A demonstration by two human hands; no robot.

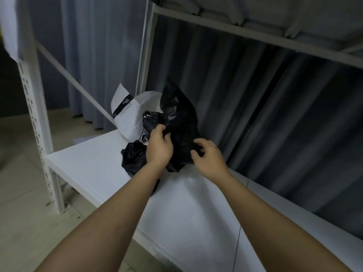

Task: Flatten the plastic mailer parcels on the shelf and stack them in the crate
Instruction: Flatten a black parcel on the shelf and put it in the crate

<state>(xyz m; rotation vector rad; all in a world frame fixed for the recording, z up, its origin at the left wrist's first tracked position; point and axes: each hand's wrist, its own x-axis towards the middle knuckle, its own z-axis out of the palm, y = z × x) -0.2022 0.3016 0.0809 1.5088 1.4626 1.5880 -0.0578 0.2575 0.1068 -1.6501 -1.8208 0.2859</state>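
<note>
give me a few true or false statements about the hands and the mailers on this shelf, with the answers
1. The left hand grips the tall black mailer. True.
2. The right hand holds a white mailer. False: its fingers are spread against the tall black mailer, gripping nothing clearly.
3. A white mailer with a black stripe stands behind the black ones. True.
4. The mailers already lie in a crate. False: they sit on the white shelf; no crate is in view.
5. A smaller crumpled black mailer lies by the left wrist. True.

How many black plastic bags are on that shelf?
3, as far as I can tell: a tall black mailer the left hand grips, a crumpled one left of that wrist, and a shiny one behind it. More may hide beneath.
</note>
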